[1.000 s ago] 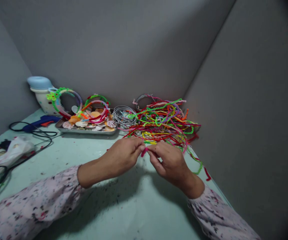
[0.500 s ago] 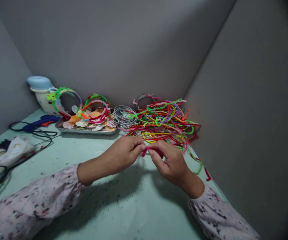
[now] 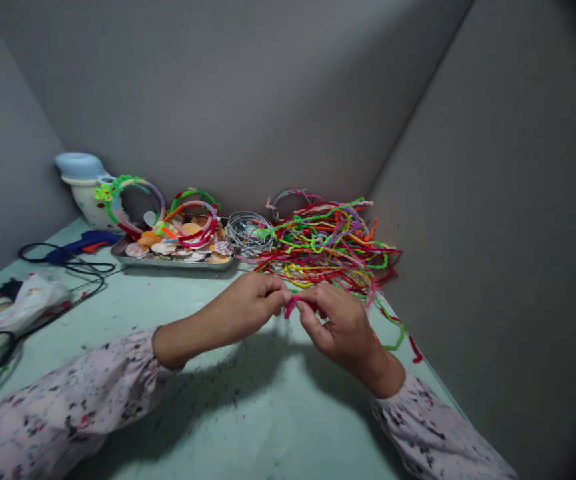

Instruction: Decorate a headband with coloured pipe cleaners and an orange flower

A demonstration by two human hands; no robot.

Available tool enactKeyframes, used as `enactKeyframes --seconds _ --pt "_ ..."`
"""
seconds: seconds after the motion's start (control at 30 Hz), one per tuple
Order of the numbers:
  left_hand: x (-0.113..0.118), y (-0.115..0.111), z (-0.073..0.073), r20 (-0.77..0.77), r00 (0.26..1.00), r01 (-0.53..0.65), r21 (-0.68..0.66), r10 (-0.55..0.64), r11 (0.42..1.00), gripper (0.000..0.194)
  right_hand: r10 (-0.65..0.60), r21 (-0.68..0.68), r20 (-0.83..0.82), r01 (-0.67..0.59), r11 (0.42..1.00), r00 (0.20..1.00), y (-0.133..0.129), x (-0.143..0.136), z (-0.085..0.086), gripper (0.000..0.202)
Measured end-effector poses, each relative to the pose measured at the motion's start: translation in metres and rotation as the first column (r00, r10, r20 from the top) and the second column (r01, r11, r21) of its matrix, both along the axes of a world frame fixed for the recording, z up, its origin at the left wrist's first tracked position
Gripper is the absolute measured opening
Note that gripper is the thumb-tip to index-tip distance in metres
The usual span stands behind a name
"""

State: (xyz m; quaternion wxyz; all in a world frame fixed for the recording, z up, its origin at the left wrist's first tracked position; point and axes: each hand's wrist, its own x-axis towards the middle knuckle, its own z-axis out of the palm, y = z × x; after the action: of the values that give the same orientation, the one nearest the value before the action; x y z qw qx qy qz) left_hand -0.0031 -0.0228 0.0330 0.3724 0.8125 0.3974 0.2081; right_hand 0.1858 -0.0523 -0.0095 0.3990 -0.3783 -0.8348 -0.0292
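Observation:
Between my two hands is a short bent piece of magenta pipe cleaner [image 3: 291,307]. My left hand [image 3: 248,303] pinches it from the left with thumb and forefinger. From the right, my right hand [image 3: 341,327] grips it with the thumb and curled fingers, which hide part of it. The fingertips of both hands nearly meet. Just beyond them lies a tangled heap of pipe cleaners [image 3: 328,240] in red, green, yellow, pink and purple.
A metal tray [image 3: 178,263] of seashells holds pipe-cleaner-wrapped hoops [image 3: 161,200]. Beside it is a coil of grey wire [image 3: 248,230]. A blue-lidded container [image 3: 83,190], a black cable [image 3: 88,287] and a plastic bag [image 3: 33,300] are on the left. Grey walls enclose the table.
The magenta pipe cleaner's free end now hangs slightly lower between my fingertips. My right hand has shifted a little to the left and down; my left hand has barely moved.

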Motion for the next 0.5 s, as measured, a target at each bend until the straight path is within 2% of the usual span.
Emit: enactKeyframes --seconds 0.17,0.3,0.4,0.5 --pt "0.0014 0.0013 -0.002 0.033 0.999 -0.01 -0.075 0.013 0.997 0.029 0.005 0.037 0.037 -0.006 0.999 0.999 0.0009 0.0006 -0.0029 0.008" --pt "0.0017 0.0018 -0.0021 0.054 0.998 -0.006 -0.122 0.013 0.993 0.028 -0.001 0.007 0.038 0.001 1.0 0.999 0.0003 0.0005 -0.0012 0.009" --pt "0.0006 0.0009 -0.0005 0.048 0.999 0.026 -0.055 -0.023 0.998 0.025 -0.027 -0.07 -0.012 0.027 0.997 1.0 -0.0003 0.0002 0.0016 0.009" --pt "-0.0001 -0.0012 -0.0006 0.016 0.999 0.036 0.124 -0.038 0.992 0.017 -0.069 -0.185 -0.093 0.051 0.981 0.993 -0.0006 0.0 0.0044 0.009"
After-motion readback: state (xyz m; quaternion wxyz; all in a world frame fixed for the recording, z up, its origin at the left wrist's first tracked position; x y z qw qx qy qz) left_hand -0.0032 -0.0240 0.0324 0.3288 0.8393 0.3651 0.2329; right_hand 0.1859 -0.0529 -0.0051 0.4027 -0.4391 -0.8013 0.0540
